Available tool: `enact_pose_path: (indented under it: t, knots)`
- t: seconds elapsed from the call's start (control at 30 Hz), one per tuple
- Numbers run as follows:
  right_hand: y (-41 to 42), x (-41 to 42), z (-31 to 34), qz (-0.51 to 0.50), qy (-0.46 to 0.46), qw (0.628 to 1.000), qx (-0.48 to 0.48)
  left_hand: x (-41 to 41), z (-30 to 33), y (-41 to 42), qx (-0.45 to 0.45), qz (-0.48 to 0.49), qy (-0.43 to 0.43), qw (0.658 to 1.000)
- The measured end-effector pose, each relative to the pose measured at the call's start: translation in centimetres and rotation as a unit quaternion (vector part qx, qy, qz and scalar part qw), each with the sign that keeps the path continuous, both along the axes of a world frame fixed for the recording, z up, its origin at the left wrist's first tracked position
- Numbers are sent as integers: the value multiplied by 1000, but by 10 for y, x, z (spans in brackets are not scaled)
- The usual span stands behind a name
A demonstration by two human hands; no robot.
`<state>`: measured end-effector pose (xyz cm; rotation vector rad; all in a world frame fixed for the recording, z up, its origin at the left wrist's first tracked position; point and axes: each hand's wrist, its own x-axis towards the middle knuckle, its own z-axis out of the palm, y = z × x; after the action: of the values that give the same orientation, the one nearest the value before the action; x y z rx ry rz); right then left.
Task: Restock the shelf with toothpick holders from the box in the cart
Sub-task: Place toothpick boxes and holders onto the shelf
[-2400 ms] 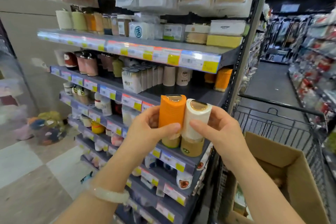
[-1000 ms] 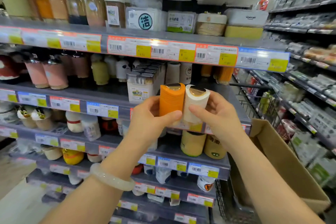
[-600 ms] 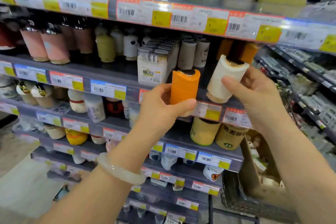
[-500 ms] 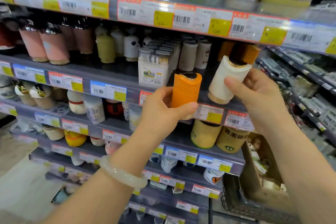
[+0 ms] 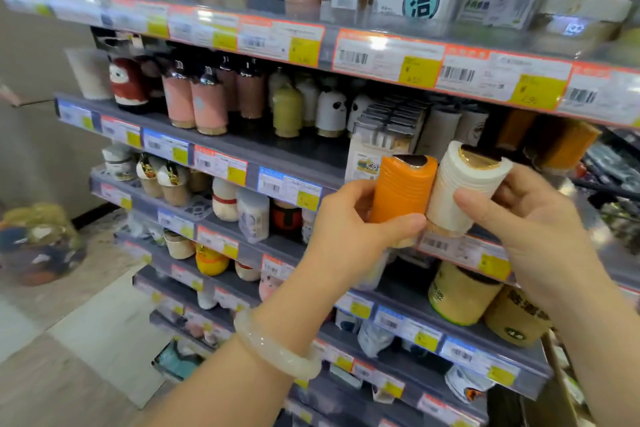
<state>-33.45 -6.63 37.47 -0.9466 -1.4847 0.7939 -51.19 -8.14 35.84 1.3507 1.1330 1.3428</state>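
My left hand [image 5: 356,222] grips an orange ribbed toothpick holder [image 5: 401,187], upright, in front of the second shelf [image 5: 294,156]. My right hand [image 5: 533,229] grips a white ribbed toothpick holder [image 5: 464,184], tilted slightly right and touching the orange one. Both are held at the shelf's front edge, near its right end. More orange holders [image 5: 568,146] and white ones [image 5: 446,128] stand on the shelf behind them. The box and cart are almost entirely out of view.
Packs of toothpicks [image 5: 384,139] stand just left of the held holders. Pink bottles [image 5: 207,104] and panda-shaped holders [image 5: 330,111] fill the shelf's left part. Tan canisters [image 5: 460,295] sit on the shelf below. Price-tag rails [image 5: 415,66] line every shelf edge.
The two holders, spread apart half a second ago with the white one raised toward the shelf, are side by side and touching again. The view has swung left.
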Motion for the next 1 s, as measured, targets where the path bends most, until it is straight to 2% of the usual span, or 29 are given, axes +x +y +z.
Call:
enact_pose_path:
  t: [0.23,0.53,0.77,1.0]
  knots:
    - [-2,-17,2,24,-2,1000,-15,-16,-4,-5,-10,1,7,1000]
    - [13,27,11,-72,10,996,-46,3,3,-4,3,-31,9,999]
    - [26,49,14,-114,-125,982,-79,18,5,1,20,-51,28,998]
    - [31,55,17,-120,-181,969,-113,24,5,5,23,-47,32,998]
